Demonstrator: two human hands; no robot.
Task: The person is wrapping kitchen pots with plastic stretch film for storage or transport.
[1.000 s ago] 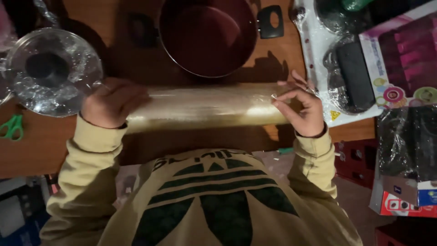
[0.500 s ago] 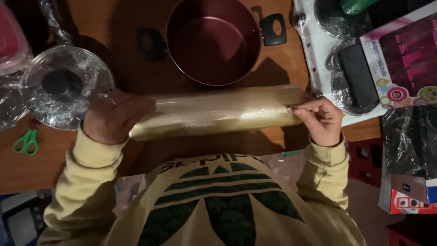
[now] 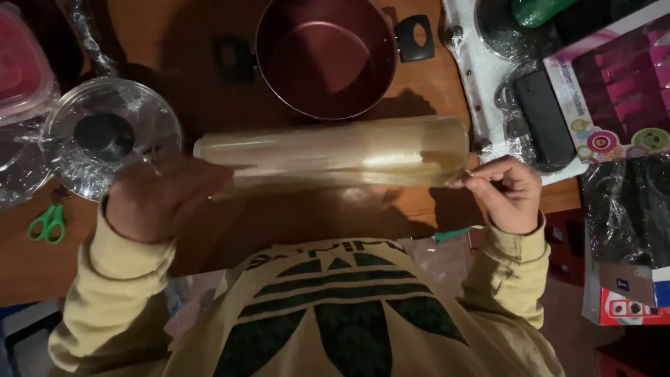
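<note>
A long roll of clear cling film [image 3: 342, 150] lies crosswise on the wooden table [image 3: 419, 91], in front of my chest. My left hand [image 3: 164, 199] grips the film at the roll's left end. My right hand [image 3: 506, 192] pinches the loose edge of the film at the roll's right end, fingers closed on it. A sheet of film stretches between both hands, below the roll. A dark red pot [image 3: 324, 56] with black handles stands just behind the roll.
A glass lid [image 3: 108, 139] wrapped in film sits at the left, with green scissors [image 3: 47, 223] below it. A white hot plate [image 3: 488, 77], a black object wrapped in film and colourful boxes [image 3: 614, 91] crowd the right side. A pink container [image 3: 24, 70] is at the far left.
The roll has shifted slightly away from me toward the pot. My right hand has dropped below the roll's right end, pulling the film edge toward my body.
</note>
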